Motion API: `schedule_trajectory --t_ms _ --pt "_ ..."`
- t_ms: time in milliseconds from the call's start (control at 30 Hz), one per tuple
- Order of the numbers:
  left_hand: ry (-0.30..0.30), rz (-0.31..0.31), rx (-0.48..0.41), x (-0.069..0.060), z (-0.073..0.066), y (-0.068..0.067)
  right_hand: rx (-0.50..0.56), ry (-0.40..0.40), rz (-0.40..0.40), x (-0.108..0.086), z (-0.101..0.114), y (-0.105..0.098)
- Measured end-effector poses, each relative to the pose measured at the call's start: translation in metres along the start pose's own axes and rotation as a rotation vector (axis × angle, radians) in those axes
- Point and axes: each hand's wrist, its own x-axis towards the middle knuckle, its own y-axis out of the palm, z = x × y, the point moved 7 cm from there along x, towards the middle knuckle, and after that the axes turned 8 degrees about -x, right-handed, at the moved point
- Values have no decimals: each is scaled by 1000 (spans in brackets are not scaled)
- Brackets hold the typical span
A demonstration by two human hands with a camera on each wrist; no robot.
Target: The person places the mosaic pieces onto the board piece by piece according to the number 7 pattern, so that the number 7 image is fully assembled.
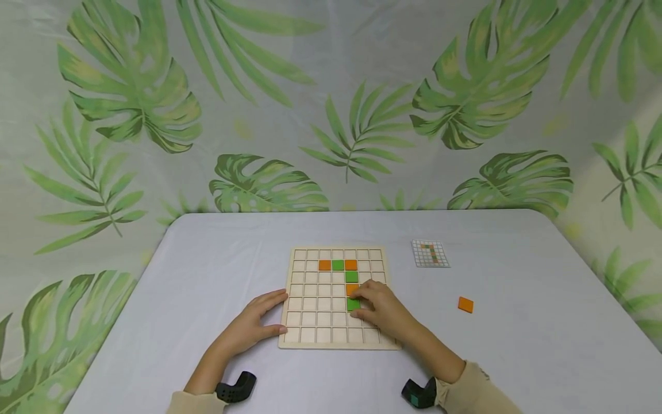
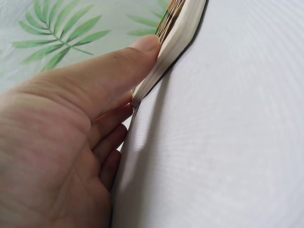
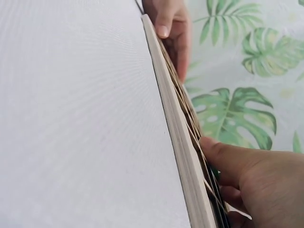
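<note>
A wooden grid board (image 1: 316, 333) lies on the table. Along its grid, orange and green square tiles form a row near the top and a column running down from the row's right end. My right hand (image 1: 385, 307) has thumb and fingertips at either side of the lowest green tile (image 1: 353, 305), pinching it at its cell. Just above is an orange tile (image 1: 351, 289), partly covered by a finger. On the board's left edge rest the thumb and fingertips of my left hand (image 1: 248, 326), also seen close up at the wooden rim (image 2: 178, 52) in the left wrist view.
A small printed card (image 1: 431, 254) with a coloured grid pattern lies right of the board. Nearer, a loose orange tile (image 1: 465, 305) lies on the white tablecloth (image 1: 527, 345). A leaf-patterned cloth (image 1: 362, 190) hangs behind the table.
</note>
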Motion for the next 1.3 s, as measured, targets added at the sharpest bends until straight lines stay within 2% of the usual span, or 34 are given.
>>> schedule_trajectory --t_ms 433,567,733,900,1100,1300 --pt "9 1 4 0 0 0 25 35 4 1 -1 2" --pt "11 2 12 0 1 0 70 70 17 0 -1 -3" --pt "14 -3 13 0 1 0 122 94 -8 -4 -1 -25" --pt "15 -3 16 0 1 1 63 60 -62 -21 -9 -57" --pt "25 -2 22 1 2 0 -57 77 -129 -53 -36 -91" --pt "14 -5 16 1 2 1 -110 171 -157 -85 -74 -112"
